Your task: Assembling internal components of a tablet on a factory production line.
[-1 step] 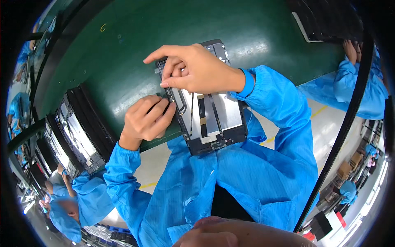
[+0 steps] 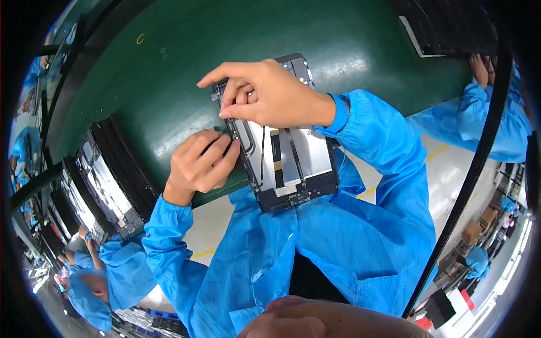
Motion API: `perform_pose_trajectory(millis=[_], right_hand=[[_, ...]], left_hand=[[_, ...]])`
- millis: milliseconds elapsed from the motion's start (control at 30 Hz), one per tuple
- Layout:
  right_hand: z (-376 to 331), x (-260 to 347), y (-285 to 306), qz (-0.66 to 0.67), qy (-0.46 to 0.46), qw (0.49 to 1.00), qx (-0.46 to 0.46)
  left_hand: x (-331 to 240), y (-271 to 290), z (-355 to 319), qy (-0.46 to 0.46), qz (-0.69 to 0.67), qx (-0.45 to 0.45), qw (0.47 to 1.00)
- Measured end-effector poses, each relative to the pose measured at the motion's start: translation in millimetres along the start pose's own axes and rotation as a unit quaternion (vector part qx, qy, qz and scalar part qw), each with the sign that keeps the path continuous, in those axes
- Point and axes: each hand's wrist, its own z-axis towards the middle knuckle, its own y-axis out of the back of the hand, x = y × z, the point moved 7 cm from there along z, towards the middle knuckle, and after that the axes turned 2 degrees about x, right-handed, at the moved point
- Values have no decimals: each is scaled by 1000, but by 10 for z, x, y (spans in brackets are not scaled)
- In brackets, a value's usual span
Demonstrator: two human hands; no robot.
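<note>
An opened tablet, its back off, lies tilted across the near edge of the green table and overhangs toward my lap. Inside it show a silvery plate, dark flat cables and small boards. Curled fingers of my left hand grip its left edge, next to a small dark piece partly hidden by them. Over its upper left part is my right hand, index finger stretched out to the left. Its thumb and a curled finger press together at the tablet's left rim; whatever is between them is too small to make out.
Dark tablet housings stand in a row at the table's left edge. A black stack lies at the far right, near another person's hands. Another person in blue sits at the lower left. A dark bar crosses the right side.
</note>
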Motion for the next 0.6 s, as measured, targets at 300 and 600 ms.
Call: perform_pose_trajectory(millis=[300,600], right_hand=[[-13,21,122,-62,18,997,-52],[-4,29,109,-72,7,996,-48]], left_hand=[[39,-21,54,25,19,-9,999],[95,-52,126,49,85,-8,995]])
